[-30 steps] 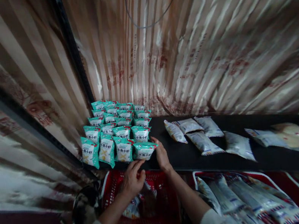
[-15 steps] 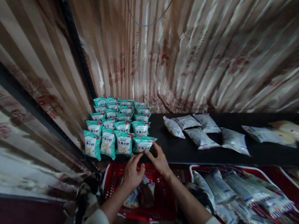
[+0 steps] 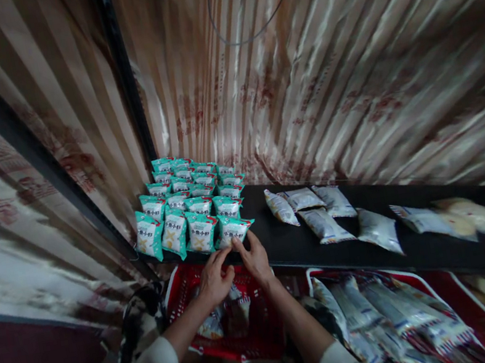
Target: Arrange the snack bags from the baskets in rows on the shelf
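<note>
A teal and white snack bag stands at the right end of the front row on the black shelf, leaning back slightly. My right hand grips its lower right part, the thumb against the front and a finger at the side. At the bag's lower left corner are the fingertips of my left hand, fingers stretched out and thumb apart, holding nothing that I can see. Several matching bags stand in rows behind and to the left, the nearest being a snack bag in the front row.
Below my hands is a red basket with a few packets inside. Pale snack packets lie farther right on the black shelf. A second red basket holds many pale packets. A dark upright post stands at the shelf's left, before curtains.
The bag at the right end of the front row has tipped up, showing more of its front. My right hand has moved slightly left with it; my left hand has hardly moved.
</note>
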{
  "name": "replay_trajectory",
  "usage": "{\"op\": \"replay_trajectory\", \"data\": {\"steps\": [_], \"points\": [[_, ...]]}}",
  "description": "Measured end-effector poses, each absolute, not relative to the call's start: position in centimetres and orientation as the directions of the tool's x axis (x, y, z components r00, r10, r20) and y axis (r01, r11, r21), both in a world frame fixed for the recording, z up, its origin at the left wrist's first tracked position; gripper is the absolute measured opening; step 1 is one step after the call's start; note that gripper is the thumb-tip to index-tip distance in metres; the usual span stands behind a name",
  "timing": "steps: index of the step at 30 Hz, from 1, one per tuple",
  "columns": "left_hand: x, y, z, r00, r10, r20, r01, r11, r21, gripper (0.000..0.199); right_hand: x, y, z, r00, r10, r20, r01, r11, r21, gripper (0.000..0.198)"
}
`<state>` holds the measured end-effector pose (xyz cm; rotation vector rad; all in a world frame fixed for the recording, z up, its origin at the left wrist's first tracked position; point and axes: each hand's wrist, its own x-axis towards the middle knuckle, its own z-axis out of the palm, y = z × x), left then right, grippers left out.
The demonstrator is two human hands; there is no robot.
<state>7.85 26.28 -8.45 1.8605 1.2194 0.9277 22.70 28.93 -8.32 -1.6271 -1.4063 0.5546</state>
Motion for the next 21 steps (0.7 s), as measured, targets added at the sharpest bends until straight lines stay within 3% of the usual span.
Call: {"op": "replay_trajectory", "data": {"steps": [14, 21], "points": [[7.8, 26.6, -9.3, 0.311, 0.917, 0.249, 0.44, -0.371, 0.818, 0.048, 22.3, 29.5, -8.6, 0.279, 0.94, 0.196, 0.453, 0.051, -0.89, 0.05], [6.9, 25.6, -9.7, 0.348, 0.857, 0.38, 0.488, -0.512, 0.707, 0.045, 22.4, 28.8, -10.1, 0.323, 0.924, 0.205, 0.438, 0.046, -0.898, 0.076]]}}
